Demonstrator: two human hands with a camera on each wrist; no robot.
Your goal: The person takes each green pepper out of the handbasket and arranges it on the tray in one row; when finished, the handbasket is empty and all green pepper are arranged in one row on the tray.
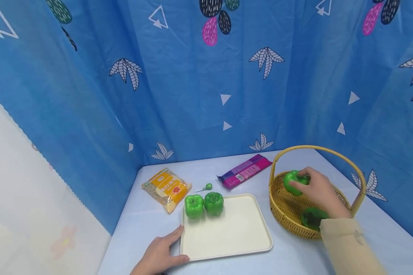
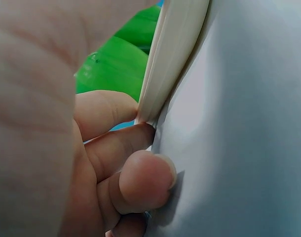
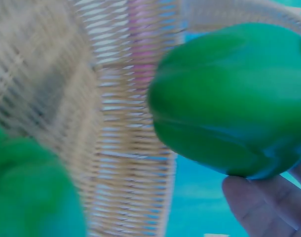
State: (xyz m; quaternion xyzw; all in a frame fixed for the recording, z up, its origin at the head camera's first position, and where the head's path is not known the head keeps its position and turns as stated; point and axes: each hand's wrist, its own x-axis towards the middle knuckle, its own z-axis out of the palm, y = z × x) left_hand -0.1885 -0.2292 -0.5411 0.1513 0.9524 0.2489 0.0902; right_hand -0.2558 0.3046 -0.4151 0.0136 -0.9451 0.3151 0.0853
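My right hand [image 1: 318, 191] grips a green bell pepper [image 1: 293, 183] above the inside of a wicker basket [image 1: 289, 219], thumb and fingers around it. In the right wrist view the held pepper [image 3: 234, 98] hangs beside the woven wall. Another green pepper [image 1: 311, 217] lies in the basket, partly hidden by the forearm. My left hand [image 1: 161, 250] touches the near left corner of a cream tray [image 1: 227, 236], thumb and fingers spread; in the left wrist view, fingertips [image 2: 128, 106] meet its rim. Two green peppers, one lighter [image 1: 194, 206] and one darker [image 1: 214, 203], stand on the tray's far left part.
Behind the tray lie a yellow-orange food bag [image 1: 167, 189], a small green lollipop-like item [image 1: 208, 186] and a purple-pink packet [image 1: 245, 171]. The basket's tall handle [image 1: 313, 146] arches over the right arm. Blue curtains [image 1: 206, 95] enclose the table's back and sides.
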